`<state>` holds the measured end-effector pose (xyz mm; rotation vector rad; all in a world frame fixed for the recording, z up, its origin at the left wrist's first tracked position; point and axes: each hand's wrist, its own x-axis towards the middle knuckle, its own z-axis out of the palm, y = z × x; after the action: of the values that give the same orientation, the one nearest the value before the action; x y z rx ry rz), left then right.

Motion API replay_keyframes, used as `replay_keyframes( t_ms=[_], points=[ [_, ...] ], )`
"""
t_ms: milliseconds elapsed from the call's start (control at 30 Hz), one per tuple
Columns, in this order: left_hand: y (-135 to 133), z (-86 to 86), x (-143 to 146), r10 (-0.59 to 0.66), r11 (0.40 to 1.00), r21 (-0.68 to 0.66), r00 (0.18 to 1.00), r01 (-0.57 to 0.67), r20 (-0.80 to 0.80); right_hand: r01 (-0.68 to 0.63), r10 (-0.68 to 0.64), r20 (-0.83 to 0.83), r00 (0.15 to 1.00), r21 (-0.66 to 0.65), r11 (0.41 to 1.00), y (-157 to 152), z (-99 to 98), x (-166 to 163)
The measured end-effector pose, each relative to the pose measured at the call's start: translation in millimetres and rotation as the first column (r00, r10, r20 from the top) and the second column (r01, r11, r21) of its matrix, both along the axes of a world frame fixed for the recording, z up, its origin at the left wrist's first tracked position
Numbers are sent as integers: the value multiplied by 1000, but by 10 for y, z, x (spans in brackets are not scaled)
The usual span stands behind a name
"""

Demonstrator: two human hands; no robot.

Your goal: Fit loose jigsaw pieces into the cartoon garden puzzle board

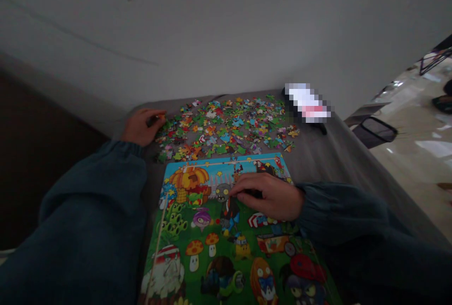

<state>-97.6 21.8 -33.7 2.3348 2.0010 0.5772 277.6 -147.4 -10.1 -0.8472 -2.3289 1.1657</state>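
A colourful cartoon puzzle board [197, 248] lies on a grey table [328, 154] in front of me. Beyond it spreads a heap of loose puzzle pieces [229, 126]. My left hand [143, 125] reaches to the left edge of the heap, fingers curled and pinched on a small piece that I can barely make out. My right hand [270, 194] rests palm down on the upper right part of the board, its fingers bent and pressing near a grey cartoon figure. Both arms wear dark teal sleeves.
A blurred-out white and pink object [309, 102] lies at the far right corner of the table, against the pale wall. To the right, a glossy floor shows a dark wire basket [376, 131]. The table's left edge drops into darkness.
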Motion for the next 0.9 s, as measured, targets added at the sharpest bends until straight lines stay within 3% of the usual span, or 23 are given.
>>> replay_keyframes(
  t_ms=[167,767,900],
  points=[
    [-63,47,-5,89,996,-6,995,-89,49,1,-2,9,1000,7,1000,-1,10,-2],
    [-169,223,121,289,943,-135,949,-305,-123,-16,14,30,999,55,998,10,19,0],
    [-218,362,128,317,939,-97,939,-331,-137,-13,11,31,999,62,998,11,0,-23]
  ],
)
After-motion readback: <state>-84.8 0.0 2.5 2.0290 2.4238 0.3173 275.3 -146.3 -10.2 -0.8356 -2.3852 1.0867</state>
